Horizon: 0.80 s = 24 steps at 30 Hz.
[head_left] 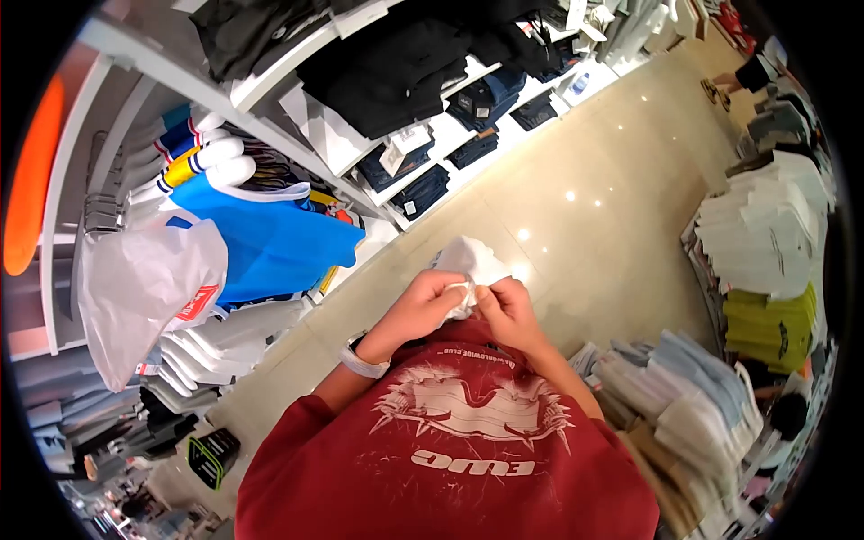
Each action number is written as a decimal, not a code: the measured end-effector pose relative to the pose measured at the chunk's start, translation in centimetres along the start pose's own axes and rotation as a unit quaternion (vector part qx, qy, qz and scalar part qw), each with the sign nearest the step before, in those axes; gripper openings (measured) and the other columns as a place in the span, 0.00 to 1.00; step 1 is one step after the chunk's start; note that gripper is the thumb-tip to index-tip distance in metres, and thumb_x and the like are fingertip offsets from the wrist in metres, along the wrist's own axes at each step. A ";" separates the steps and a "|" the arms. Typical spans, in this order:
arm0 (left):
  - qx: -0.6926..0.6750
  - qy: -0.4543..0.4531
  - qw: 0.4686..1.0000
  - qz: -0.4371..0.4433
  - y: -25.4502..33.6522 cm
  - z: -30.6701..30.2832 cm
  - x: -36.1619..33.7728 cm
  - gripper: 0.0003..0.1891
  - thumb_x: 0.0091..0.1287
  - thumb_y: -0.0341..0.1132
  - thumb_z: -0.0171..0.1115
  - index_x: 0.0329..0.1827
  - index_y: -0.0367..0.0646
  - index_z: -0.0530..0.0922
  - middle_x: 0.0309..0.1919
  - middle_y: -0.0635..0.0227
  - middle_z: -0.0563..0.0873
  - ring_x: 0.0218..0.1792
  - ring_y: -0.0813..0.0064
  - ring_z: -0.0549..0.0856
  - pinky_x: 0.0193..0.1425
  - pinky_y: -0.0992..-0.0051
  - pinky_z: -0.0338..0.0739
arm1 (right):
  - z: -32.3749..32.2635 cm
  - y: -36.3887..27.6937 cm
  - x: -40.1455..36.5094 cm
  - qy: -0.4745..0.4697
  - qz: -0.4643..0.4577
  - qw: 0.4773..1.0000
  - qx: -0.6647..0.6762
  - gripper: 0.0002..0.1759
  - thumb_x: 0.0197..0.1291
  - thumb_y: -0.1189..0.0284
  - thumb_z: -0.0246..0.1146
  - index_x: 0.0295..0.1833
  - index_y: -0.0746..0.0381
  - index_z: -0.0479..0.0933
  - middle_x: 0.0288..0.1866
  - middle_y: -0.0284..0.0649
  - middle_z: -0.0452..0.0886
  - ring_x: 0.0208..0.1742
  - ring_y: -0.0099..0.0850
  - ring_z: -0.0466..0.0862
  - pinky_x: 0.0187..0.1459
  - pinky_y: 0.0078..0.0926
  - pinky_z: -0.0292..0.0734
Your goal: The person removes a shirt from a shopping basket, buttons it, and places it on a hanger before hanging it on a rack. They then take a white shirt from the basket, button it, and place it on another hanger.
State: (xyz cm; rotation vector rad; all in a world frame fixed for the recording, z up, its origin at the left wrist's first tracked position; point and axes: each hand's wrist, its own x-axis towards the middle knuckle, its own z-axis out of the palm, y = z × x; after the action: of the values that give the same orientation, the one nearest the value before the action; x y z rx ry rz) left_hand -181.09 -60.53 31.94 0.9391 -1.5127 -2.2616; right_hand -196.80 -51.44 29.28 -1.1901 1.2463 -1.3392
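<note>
A crumpled white bundle (479, 258), thin like cloth or plastic, is bunched up in front of my chest; I cannot tell its exact kind. My left hand (421, 306) pinches its near edge between thumb and bent fingers. Close beside it, my right hand (509, 311) grips the same edge, thumb on top, so both hands nearly meet. Most of the bundle sticks out beyond the fingers, over the floor. On the rack to the left hangs a translucent white plastic bag (148, 292) with a red label, apart from my hands.
A bright blue sleeveless top (270, 236) hangs behind the bag. Shelves ahead carry black garments (387, 67) and folded jeans (486, 97). To the right are racks with white shirts (760, 225), green shirts (769, 328) and pale garments (684, 396). A black-and-green basket (213, 456) stands lower left.
</note>
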 end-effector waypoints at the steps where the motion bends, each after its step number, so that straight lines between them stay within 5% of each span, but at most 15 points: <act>1: 0.035 -0.036 0.998 0.029 0.9 0.9 1.5 0.10 0.69 0.30 0.52 0.38 0.33 0.79 0.27 0.77 0.79 0.29 0.90 0.73 0.31 0.85 0.66 | -2.2 -0.6 0.6 -0.028 0.015 0.999 0.017 0.10 0.67 0.72 0.54 0.39 0.68 0.75 0.25 0.37 0.77 0.28 0.23 0.74 0.31 0.24 0.70; 4: 0.054 -0.063 0.995 0.056 3.1 3.6 5.1 0.10 0.69 0.30 0.51 0.34 0.34 0.78 0.24 0.79 0.76 0.27 0.91 0.71 0.29 0.84 0.64 | -7.6 -2.2 2.4 -0.079 0.035 0.996 0.016 0.09 0.66 0.73 0.54 0.40 0.68 0.75 0.26 0.37 0.77 0.28 0.23 0.74 0.32 0.25 0.70; 6: -0.012 -0.075 0.997 0.007 4.0 5.0 7.4 0.10 0.69 0.30 0.52 0.34 0.33 0.78 0.25 0.79 0.77 0.27 0.91 0.71 0.29 0.84 0.64 | -10.3 -2.6 3.4 -0.071 -0.027 0.997 0.005 0.09 0.66 0.73 0.54 0.40 0.68 0.75 0.26 0.37 0.77 0.28 0.25 0.74 0.32 0.24 0.70; 10: -0.075 -0.027 0.997 -0.011 4.3 7.9 12.9 0.10 0.68 0.31 0.53 0.36 0.33 0.79 0.28 0.76 0.79 0.29 0.90 0.73 0.31 0.84 0.67 | -15.8 -1.9 5.3 -0.045 -0.034 0.998 -0.008 0.08 0.64 0.74 0.56 0.41 0.68 0.76 0.28 0.38 0.78 0.29 0.26 0.75 0.35 0.25 0.71; 14: -0.070 -0.079 0.994 -0.027 5.4 9.7 19.7 0.10 0.68 0.31 0.52 0.37 0.32 0.79 0.30 0.75 0.81 0.31 0.88 0.76 0.34 0.84 0.70 | -21.8 -1.7 8.0 -0.017 -0.006 1.000 -0.011 0.06 0.61 0.76 0.57 0.38 0.67 0.77 0.29 0.38 0.79 0.30 0.27 0.76 0.36 0.25 0.71; 17: -0.019 -0.099 0.995 0.020 6.9 11.3 25.6 0.10 0.68 0.29 0.50 0.32 0.34 0.77 0.25 0.76 0.78 0.27 0.91 0.73 0.28 0.85 0.66 | -26.7 -0.8 11.3 -0.021 -0.037 0.999 -0.025 0.04 0.58 0.78 0.59 0.34 0.68 0.78 0.25 0.38 0.82 0.27 0.24 0.80 0.33 0.22 0.75; 24: -0.045 -0.151 0.986 0.049 11.3 14.8 39.1 0.11 0.68 0.30 0.49 0.40 0.32 0.78 0.32 0.70 0.82 0.34 0.86 0.78 0.37 0.83 0.71 | -38.5 -2.0 18.7 0.001 -0.020 0.999 -0.044 0.04 0.58 0.80 0.58 0.32 0.69 0.78 0.23 0.38 0.81 0.24 0.23 0.81 0.27 0.21 0.76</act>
State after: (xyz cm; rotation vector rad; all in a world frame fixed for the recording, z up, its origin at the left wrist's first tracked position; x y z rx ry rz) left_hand -221.63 -75.75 31.39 0.5016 -1.5181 -2.4604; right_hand -237.12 -65.83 31.62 -1.2822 1.3004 -1.3270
